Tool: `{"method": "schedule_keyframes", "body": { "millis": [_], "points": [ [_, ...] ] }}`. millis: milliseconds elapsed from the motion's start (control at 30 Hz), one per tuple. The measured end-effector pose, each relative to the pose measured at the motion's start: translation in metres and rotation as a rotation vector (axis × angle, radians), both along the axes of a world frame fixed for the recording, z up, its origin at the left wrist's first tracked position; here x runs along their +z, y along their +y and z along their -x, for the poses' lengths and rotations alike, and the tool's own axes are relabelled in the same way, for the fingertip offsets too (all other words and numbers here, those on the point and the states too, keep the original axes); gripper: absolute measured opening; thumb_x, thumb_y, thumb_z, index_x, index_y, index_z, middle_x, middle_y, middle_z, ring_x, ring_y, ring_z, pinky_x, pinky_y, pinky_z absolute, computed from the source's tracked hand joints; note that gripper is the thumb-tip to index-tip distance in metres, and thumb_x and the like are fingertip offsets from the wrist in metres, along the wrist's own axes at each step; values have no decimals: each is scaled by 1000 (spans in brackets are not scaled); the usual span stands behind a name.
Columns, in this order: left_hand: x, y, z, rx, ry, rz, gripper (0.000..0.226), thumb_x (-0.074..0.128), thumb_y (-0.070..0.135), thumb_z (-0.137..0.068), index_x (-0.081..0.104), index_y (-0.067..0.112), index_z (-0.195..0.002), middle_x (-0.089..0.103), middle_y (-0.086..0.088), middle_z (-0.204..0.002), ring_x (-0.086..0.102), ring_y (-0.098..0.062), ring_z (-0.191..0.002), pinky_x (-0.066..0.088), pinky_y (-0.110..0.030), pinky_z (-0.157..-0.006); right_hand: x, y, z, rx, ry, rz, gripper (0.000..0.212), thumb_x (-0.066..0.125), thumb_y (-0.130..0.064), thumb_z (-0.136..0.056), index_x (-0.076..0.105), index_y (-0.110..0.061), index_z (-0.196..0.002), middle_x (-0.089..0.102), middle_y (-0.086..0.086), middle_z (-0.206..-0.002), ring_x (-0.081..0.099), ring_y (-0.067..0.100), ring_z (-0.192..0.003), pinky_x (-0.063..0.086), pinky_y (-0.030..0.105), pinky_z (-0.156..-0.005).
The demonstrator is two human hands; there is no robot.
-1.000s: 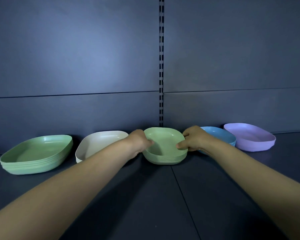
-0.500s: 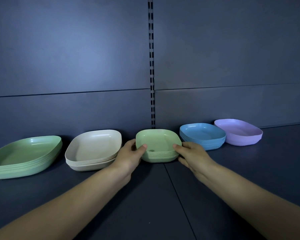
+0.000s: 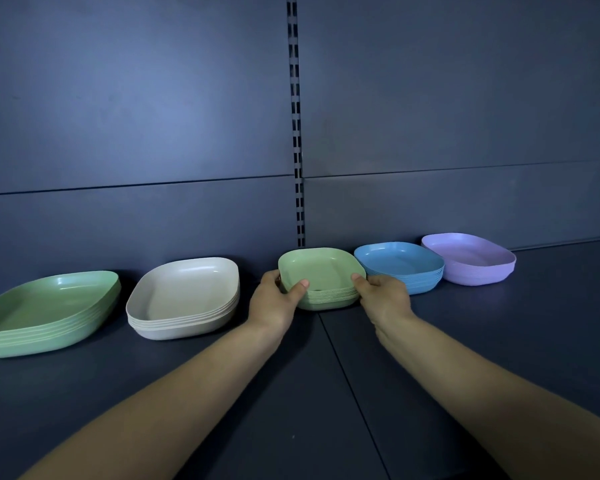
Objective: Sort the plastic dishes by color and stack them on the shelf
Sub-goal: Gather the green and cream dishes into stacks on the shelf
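Now: both hands on the small green stack (image 3: pixel 323 277), mid-row on the shelf (image 3: pixel 326 393), directly below the slotted upright (image 3: pixel 296 133).

- Left hand (image 3: pixel 274 301): thumb hooked over the near-left rim, fingers (image 3: pixel 270 277) curled round the left side. It grips the stack.
- Right hand (image 3: pixel 383 297): thumb on the near-right rim, the remaining fingers wrapped at the right edge. It grips too.
- Judgement: a two-sided hold keeps the nested dishes squared and lets the pile be nudged into line. The base looks to be on the shelf, but I cannot tell if weight is off it.

Row, left to right: large green stack (image 3: pixel 45 313), cream stack (image 3: pixel 184 299), the held stack, blue stack (image 3: pixel 399 266), purple stack (image 3: pixel 468 259). Blue sits just beside the right hand. Blue and purple are close together, contact unclear.

Contents: each pile is one colour throughout, dishes nested, top dishes hold nothing. Sorting looks close to complete. Probably only alignment is left.
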State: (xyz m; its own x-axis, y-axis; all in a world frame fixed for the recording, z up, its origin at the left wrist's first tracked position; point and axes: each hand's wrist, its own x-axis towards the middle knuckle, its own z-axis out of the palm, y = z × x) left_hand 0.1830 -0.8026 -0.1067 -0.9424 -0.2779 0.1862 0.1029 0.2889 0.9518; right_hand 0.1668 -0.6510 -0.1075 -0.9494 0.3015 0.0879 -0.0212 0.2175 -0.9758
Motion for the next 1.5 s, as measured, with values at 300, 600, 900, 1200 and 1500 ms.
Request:
{"method": "schedule_keyframes", "body": {
  "millis": [300,600,900,1200,1500],
  "points": [
    [3,0,-1,16,-30,48,48,65,28,-86,49,7,-127,58,-7,-122,57,-26,-113,48,-44,-98,1,2,2,0,-21,-14,38,63,-32,-88,58,2,-73,53,13,-64,53,23,-63,45,31,-63],
    [28,-22,-46,-123,-131,388,18,62,26,-87,59,9,-88,53,-7,-87,48,-20,-82,45,-32,-81,26,18,-32,182,9,-588,32,61,-26,-84,49,-3,-66,48,16,-69,48,25,-68,37,30,-61],
    [71,-99,-126,146,-11,1118,32,48,34,-94,61,11,-111,64,-6,-117,58,-26,-107,45,-31,-88,61,-10,-78,451,176,-1158,48,53,-42,-90,54,-10,-127,60,7,-123,54,25,-113,45,35,-95],
    [85,-210,-159,306,-164,1343,38,38,40,-97,54,14,-121,54,-5,-125,53,-25,-112,44,-34,-89,75,-106,-80,480,305,-1327,28,53,-41,-89,54,-14,-94,58,6,-97,53,26,-93,42,32,-72],
    [77,-328,-141,279,-212,1339,39,37,39,-97,54,10,-116,55,-9,-119,54,-27,-110,44,-34,-86,71,-226,-77,480,366,-1302,40,47,-44,-91,59,-12,-113,62,2,-115,56,25,-107,46,32,-80]
  ]
}}
